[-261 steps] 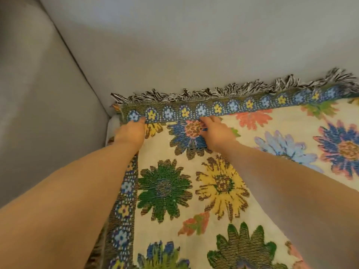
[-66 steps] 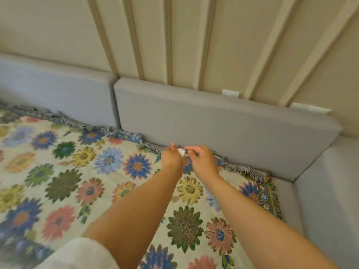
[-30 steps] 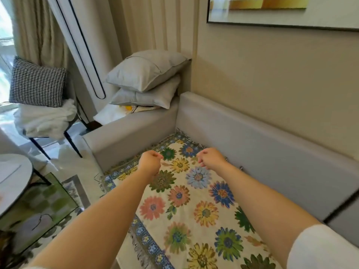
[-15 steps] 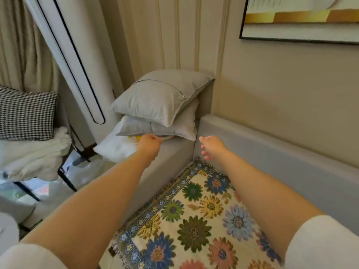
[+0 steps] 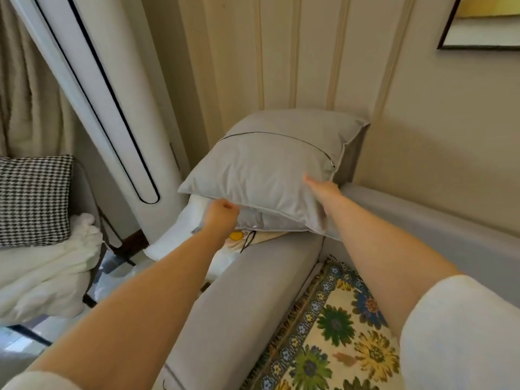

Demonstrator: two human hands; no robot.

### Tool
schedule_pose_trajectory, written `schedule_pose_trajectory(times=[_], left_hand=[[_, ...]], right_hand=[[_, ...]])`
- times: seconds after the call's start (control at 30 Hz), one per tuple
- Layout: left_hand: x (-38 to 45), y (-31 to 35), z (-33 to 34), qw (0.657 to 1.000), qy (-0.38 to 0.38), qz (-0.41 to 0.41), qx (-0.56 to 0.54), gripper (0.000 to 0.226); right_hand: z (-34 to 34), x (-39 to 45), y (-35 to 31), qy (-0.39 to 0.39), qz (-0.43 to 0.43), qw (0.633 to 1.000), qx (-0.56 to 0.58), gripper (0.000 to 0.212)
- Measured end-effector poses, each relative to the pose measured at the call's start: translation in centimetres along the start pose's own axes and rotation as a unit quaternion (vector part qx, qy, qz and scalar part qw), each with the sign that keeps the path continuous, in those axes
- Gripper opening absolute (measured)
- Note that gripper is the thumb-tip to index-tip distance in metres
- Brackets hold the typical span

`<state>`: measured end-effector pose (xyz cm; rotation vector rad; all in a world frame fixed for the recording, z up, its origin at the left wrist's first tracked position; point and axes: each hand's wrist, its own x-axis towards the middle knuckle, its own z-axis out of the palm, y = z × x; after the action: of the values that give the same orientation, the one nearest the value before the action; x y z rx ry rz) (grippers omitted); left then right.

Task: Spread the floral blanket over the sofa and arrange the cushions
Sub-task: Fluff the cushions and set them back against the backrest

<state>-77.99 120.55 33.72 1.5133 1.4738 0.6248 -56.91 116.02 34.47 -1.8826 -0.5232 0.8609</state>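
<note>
Head view: 2 hands — left hand (image 5: pixel 221 216), right hand (image 5: pixel 323 192) — gripping top of 2 grey cushions (image 5: pixel 267 170).

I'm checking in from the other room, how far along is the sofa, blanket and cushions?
Done: the floral blanket lies flat on the seat. In hand: the left hand and right hand are on the top grey cushion, stacked over a second grey cushion on the sofa arm. Left: placing the cushions on the sofa.

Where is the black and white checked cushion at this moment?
The checked cushion is at the far left of the head view, standing on a chair above a white blanket, left of the tall white air conditioner.
</note>
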Motion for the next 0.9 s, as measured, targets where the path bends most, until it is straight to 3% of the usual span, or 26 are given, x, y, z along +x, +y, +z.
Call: schedule_pose_trajectory(times=[0.1, 0.17, 0.3, 0.37, 0.43, 0.63, 0.77, 0.9], left_hand=[[5.0, -0.6, -2.4, 1.0, 0.012, -0.001, 0.009, 0.027], [7.1, -0.7, -3.3, 1.0, 0.012, 0.008, 0.018, 0.025], [9.3, -0.7, -3.0, 0.998, -0.02, 0.031, 0.056, 0.016], [9.3, 0.4, -2.7, 0.996, -0.022, 0.056, 0.067, 0.023], [8.7, 2.5, -2.5, 0.994, -0.022, 0.082, 0.068, 0.023], [3.0, 13.7, -0.1, 0.973, -0.014, 0.221, 0.058, 0.037], [-2.7, 19.4, 4.0, 0.94, -0.013, 0.324, 0.104, 0.056], [-10.0, 21.6, 10.6, 0.891, -0.019, 0.401, 0.212, 0.07]], right_hand=[[2.6, 4.7, 0.0, 0.023, 0.042, 0.999, 0.011, 0.124], [3.5, 8.5, 1.4, 0.05, 0.047, 0.997, 0.023, 0.132], [5.7, 6.7, -1.0, 0.133, -0.021, 0.99, 0.05, 0.085], [5.8, 6.1, -2.9, 0.171, -0.072, 0.983, 0.001, 0.061], [4.8, 4.2, -5.2, 0.198, -0.127, 0.969, -0.07, 0.051], [-7.9, -3.5, -10.1, 0.241, -0.303, 0.884, -0.262, 0.034], [-18.8, -8.3, -9.5, 0.241, -0.314, 0.838, -0.376, 0.025], [-29.3, -13.0, -5.5, 0.261, -0.29, 0.823, -0.414, 0.029]])
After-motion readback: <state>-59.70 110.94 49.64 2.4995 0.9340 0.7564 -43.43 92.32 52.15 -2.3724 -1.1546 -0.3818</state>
